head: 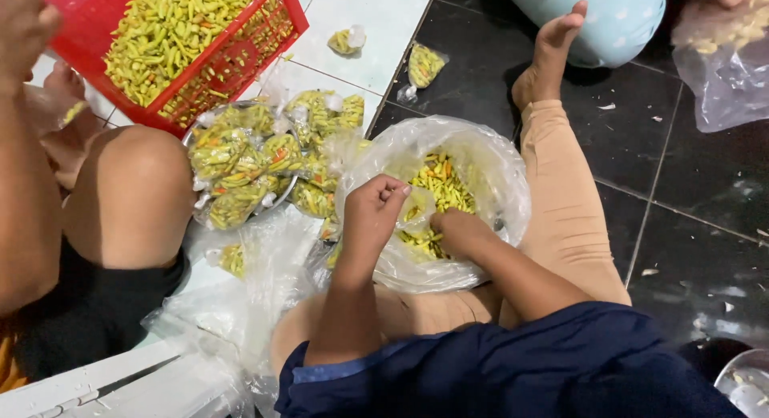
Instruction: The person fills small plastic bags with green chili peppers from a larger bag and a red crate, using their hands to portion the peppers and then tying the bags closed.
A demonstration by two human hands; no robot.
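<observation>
— Head view, biggest first?
— Red crate (pixel 240 61) of chillies at eleven o'clock; large clear bag (pixel 489 169) of chillies at centre.
— Hands?
— Left hand (pixel 372 214) pinches a small bag (pixel 418 205) open; right hand (pixel 458 230), just at its three o'clock, sits fingers-down in the chillies, grip hidden.

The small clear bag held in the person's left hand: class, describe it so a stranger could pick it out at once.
Start at the large clear plastic bag of yellow-green chillies lying open between the person's legs. Over its mouth, the left hand pinches a small clear bag while the right hand reaches into the chillies. Unlike the filled, tied packets heaped in the metal bowl, it is open and nearly empty.
</observation>
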